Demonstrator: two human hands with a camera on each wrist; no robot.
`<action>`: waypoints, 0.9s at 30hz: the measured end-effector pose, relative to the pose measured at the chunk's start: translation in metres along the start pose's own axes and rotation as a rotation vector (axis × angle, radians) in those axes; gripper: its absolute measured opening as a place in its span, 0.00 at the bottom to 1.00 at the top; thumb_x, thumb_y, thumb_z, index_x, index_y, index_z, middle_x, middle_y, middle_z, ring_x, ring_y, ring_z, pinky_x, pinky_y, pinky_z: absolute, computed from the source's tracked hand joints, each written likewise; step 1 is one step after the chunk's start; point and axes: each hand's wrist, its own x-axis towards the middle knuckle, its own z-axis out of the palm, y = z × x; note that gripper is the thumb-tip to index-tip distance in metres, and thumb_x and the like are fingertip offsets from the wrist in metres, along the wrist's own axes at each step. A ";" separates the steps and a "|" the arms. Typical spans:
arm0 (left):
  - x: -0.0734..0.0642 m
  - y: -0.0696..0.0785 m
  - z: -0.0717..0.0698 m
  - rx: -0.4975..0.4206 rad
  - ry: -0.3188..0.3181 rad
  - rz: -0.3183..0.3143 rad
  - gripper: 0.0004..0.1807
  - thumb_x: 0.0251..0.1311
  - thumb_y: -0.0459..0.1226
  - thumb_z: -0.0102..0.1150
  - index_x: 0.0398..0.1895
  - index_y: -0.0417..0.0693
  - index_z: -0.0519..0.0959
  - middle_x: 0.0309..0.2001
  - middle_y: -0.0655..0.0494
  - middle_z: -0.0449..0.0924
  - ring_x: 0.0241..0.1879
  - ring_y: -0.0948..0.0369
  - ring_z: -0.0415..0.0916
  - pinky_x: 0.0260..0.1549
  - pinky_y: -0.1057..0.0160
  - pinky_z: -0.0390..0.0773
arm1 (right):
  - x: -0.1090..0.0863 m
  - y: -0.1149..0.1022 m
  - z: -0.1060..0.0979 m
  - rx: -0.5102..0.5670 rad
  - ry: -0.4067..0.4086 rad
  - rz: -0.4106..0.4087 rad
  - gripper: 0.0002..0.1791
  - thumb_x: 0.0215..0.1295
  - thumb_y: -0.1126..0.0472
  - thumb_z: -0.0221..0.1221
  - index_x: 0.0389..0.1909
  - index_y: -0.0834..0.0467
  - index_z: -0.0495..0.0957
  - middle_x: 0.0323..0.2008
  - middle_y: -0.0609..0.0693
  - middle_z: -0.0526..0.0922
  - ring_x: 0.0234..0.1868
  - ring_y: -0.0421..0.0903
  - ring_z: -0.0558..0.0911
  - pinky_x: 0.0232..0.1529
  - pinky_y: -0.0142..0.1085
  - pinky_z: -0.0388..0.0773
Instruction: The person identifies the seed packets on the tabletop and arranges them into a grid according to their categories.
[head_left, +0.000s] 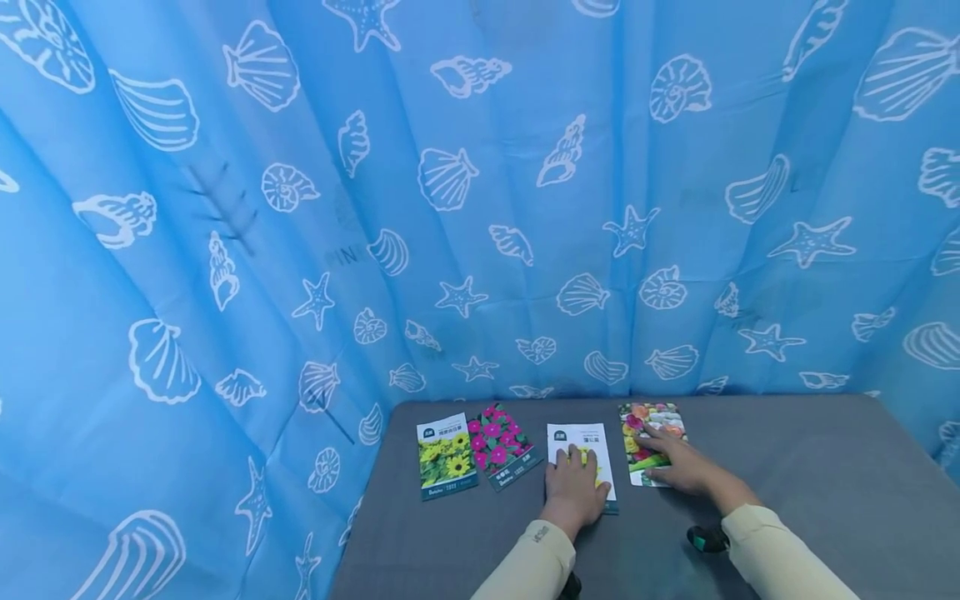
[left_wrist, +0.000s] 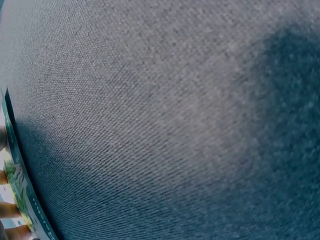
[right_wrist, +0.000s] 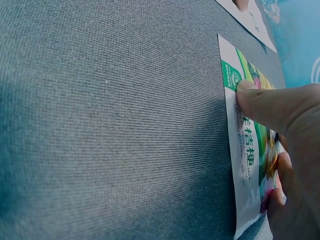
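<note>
My left hand (head_left: 574,492) rests on a white seed packet (head_left: 596,440) with yellow flowers, fingers spread over its printed face. In the left wrist view, its fingertips (left_wrist: 9,210) lie along that packet's edge strip. Over to the right, my right hand (head_left: 688,467) lies across a seed packet (head_left: 658,413) printed with multicoloured flowers. The right wrist view shows the thumb (right_wrist: 265,102) pressed on the packet's green and white end, with the other fingers touching its flower picture farther over. Both packets lie on the dark grey table.
To the left, a yellow-flower packet (head_left: 448,454) lies beside a tilted magenta-flower packet (head_left: 501,442), their edges meeting. A blue curtain (head_left: 525,208) with white shells hangs behind the grey table (head_left: 810,467). Dark wrist-worn devices show beneath the cream sleeves (head_left: 780,554).
</note>
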 end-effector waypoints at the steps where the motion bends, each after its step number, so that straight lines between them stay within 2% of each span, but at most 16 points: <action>1: 0.000 0.000 0.000 -0.003 -0.003 0.000 0.36 0.77 0.66 0.45 0.82 0.69 0.63 0.82 0.58 0.62 0.81 0.52 0.60 0.74 0.47 0.71 | 0.000 0.000 0.000 0.003 0.001 -0.001 0.35 0.73 0.53 0.67 0.77 0.58 0.71 0.81 0.71 0.57 0.78 0.80 0.54 0.70 0.78 0.59; 12: 0.012 -0.003 0.010 0.031 0.014 -0.005 0.36 0.77 0.67 0.44 0.82 0.69 0.63 0.82 0.57 0.63 0.79 0.52 0.62 0.73 0.47 0.72 | 0.001 0.001 0.005 0.022 -0.007 -0.004 0.34 0.73 0.53 0.67 0.76 0.58 0.72 0.81 0.70 0.56 0.79 0.80 0.54 0.70 0.79 0.58; 20: 0.014 0.000 0.001 0.034 0.022 -0.008 0.35 0.77 0.66 0.45 0.81 0.68 0.65 0.80 0.57 0.65 0.76 0.53 0.65 0.72 0.47 0.73 | -0.001 -0.002 0.005 0.034 -0.011 0.034 0.34 0.74 0.52 0.66 0.77 0.56 0.71 0.82 0.69 0.55 0.80 0.79 0.52 0.71 0.79 0.57; 27: 0.023 0.003 -0.002 0.055 0.014 -0.001 0.35 0.78 0.66 0.44 0.82 0.68 0.64 0.80 0.57 0.65 0.77 0.53 0.64 0.73 0.48 0.72 | -0.003 0.000 0.002 0.036 0.000 0.023 0.35 0.74 0.53 0.66 0.77 0.56 0.71 0.82 0.70 0.55 0.80 0.79 0.52 0.70 0.79 0.57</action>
